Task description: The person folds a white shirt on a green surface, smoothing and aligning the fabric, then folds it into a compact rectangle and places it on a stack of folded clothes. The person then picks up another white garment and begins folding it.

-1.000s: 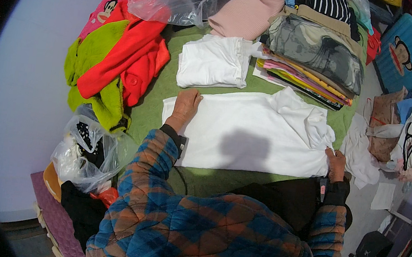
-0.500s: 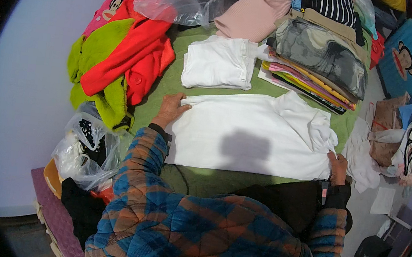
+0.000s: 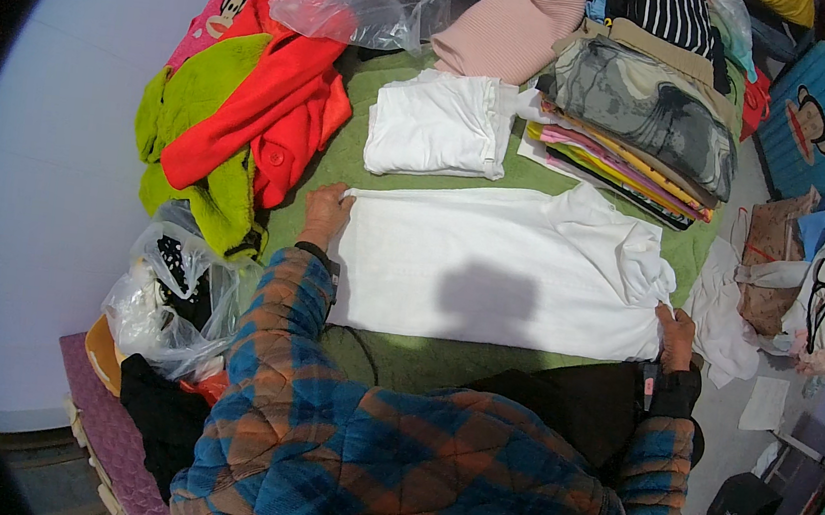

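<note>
A white garment lies flat in front of me on the green bed cover, its kind unclear. Its right end is rumpled, and a dark shadow falls across its middle. At the far left corner my left hand pinches the edge of the cloth. My right hand is closed on the near right end, where the fabric bunches up. Just beyond the garment rests a folded white piece of clothing.
A stack of folded clothes stands at the far right, beside a pink knit. Red and lime-green clothes heap up at the left, above a clear plastic bag. A blue suitcase stands at the right.
My left hand has shifted a little to the left, drawing the garment's left edge with it. My right hand stays where it was.
</note>
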`<control>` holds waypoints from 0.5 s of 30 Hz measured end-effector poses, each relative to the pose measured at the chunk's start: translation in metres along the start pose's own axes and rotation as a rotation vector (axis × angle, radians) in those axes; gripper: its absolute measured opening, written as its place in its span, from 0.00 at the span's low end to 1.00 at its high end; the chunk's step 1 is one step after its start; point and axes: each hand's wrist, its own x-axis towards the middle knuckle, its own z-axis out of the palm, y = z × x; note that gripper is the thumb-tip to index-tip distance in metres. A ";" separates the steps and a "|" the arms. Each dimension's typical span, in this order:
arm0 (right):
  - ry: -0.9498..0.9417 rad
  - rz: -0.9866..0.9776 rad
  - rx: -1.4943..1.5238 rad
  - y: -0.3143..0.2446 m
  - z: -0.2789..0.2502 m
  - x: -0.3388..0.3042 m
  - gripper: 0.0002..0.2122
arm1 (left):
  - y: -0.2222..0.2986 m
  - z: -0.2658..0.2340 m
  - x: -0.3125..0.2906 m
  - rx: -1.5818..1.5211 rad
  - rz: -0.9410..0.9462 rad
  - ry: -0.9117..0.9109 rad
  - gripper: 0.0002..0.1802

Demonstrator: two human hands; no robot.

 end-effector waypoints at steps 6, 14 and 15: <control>0.042 -0.080 -0.154 0.009 -0.004 0.009 0.13 | -0.019 0.005 -0.015 -0.022 -0.151 0.333 0.17; 0.001 0.002 0.080 0.006 0.001 0.006 0.12 | -0.011 0.005 -0.109 -0.288 -0.623 -0.153 0.28; 0.003 -0.035 0.045 0.004 0.002 0.003 0.12 | -0.008 0.004 -0.114 -0.278 -0.677 -0.240 0.29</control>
